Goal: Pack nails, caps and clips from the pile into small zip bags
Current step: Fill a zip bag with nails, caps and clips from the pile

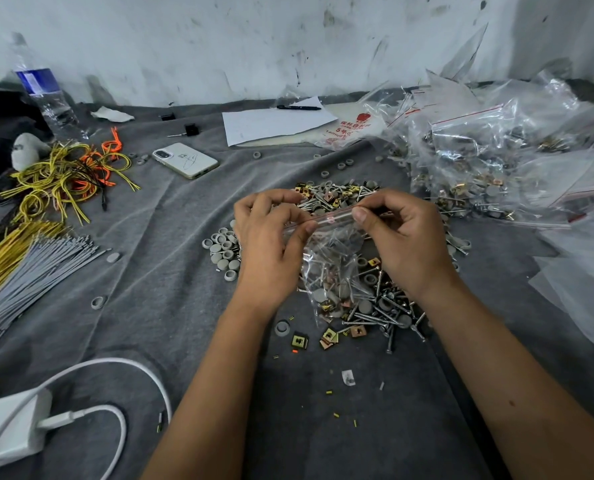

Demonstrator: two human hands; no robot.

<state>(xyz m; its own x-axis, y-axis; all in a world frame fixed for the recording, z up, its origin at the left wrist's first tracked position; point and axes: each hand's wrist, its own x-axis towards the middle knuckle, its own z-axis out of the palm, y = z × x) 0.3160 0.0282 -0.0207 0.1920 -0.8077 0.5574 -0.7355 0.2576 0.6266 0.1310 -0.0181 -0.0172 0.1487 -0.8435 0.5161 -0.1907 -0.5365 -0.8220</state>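
A small clear zip bag hangs between my hands above the pile, holding nails, grey caps and brass clips. My left hand pinches the left end of its zip strip. My right hand pinches the strip's right end between thumb and fingers. Under and behind the bag lies the pile of screws-like nails, grey caps and yellow clips on the grey cloth. A cluster of grey caps sits left of my left hand.
Filled zip bags are heaped at the back right. A phone, paper with a pen and a water bottle lie behind. Yellow and orange wires, grey ties and a white charger fill the left.
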